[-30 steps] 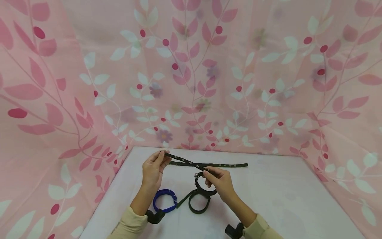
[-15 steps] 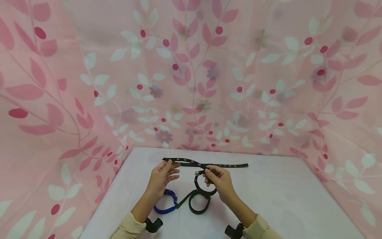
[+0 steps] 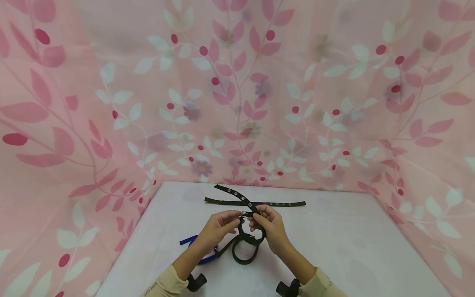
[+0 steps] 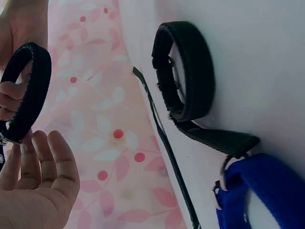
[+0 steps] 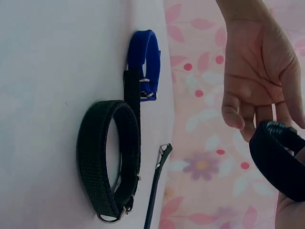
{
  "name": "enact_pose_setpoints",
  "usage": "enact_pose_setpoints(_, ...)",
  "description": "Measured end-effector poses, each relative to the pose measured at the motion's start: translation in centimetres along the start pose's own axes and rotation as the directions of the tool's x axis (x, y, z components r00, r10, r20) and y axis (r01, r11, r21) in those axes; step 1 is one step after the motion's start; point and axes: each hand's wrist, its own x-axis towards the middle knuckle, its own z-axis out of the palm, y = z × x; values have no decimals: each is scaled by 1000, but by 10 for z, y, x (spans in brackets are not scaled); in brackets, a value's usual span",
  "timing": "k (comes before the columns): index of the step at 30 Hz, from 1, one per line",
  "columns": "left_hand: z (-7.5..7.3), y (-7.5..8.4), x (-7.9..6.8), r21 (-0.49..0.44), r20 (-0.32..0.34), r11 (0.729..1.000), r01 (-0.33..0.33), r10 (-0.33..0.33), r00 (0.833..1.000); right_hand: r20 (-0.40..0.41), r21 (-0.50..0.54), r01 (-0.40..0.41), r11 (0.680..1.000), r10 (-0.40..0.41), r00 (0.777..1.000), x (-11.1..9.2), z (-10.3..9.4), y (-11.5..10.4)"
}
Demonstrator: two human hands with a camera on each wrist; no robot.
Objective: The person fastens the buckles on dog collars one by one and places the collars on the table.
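Observation:
My two hands hold a black collar [image 3: 263, 236] above the table, bent into a loop with its eyelet-punched tail [image 3: 233, 192] sticking up and to the left. My left hand [image 3: 219, 231] pinches the collar near its metal buckle [image 3: 243, 213] between thumb and forefinger; its other fingers [image 4: 62, 157] are fairly straight in the left wrist view. My right hand [image 3: 273, 231] grips the strap by the loop's right side, and in the right wrist view the collar [image 5: 274, 157] hides part of it. Under the loop lies a buckled dark green collar [image 3: 245, 263].
A blue collar [image 5: 143, 52] lies at the left, partly behind my left forearm. The green collar's tail [image 4: 214, 136] reaches toward it. Behind my hands a dark eyelet strap [image 3: 285, 204] lies flat across the white table [image 3: 334, 239]. Pink floral cloth [image 3: 237, 103] encloses the back and sides.
My left hand has let go of the black collar's tail and moved right and down to the buckle. The tail now stands free. My right hand has kept its grip, almost in place.

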Motion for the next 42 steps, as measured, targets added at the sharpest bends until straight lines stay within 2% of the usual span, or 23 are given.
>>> enact_pose_setpoints(3, 1, 3, 2, 43, 9, 999, -16, 16, 1000, -2, -20, -3, 1000, 3, 1000, -2, 0, 1)
enact_pose_setpoints(7, 4, 3, 3, 77, 27, 996, -37, 35, 999, -16, -148, -31, 989, 29, 999, -4, -2, 0)
enact_pose_setpoints(13, 4, 6, -1, 116, 22, 989, -94, 92, 995, 42, -371, -32, 928, 51, 998, -7, -9, -5)
enact_pose_setpoints(20, 6, 8, -4, 254, 76, 956, -144, 129, 989, 81, -484, -59, 873, 112, 990, -10, -16, -7)
enact_pose_setpoints(24, 8, 8, -4, 302, 86, 938, -172, 153, 984, 81, -488, -48, 872, 100, 992, -9, -20, -5)
enact_pose_setpoints(29, 11, 6, -5, 343, 97, 926, -160, 134, 986, 81, -479, 13, 878, 30, 996, -8, -23, -5)
enact_pose_setpoints(34, 14, 12, -9, 365, 86, 919, -148, 125, 988, 74, -517, 69, 853, -35, 997, -5, -21, -4)
enact_pose_setpoints(36, 15, 18, -10, 361, 76, 923, -134, 114, 991, 45, -522, 69, 850, -53, 998, -3, -20, -6)
enact_pose_setpoints(39, 13, 22, -11, 323, 67, 941, -101, 83, 994, -6, -470, 40, 882, -49, 999, -1, -20, -10)
enact_pose_setpoints(42, 12, 15, -8, 258, 72, 965, -55, 38, 997, -24, -367, 28, 930, -39, 999, -1, -23, -12)
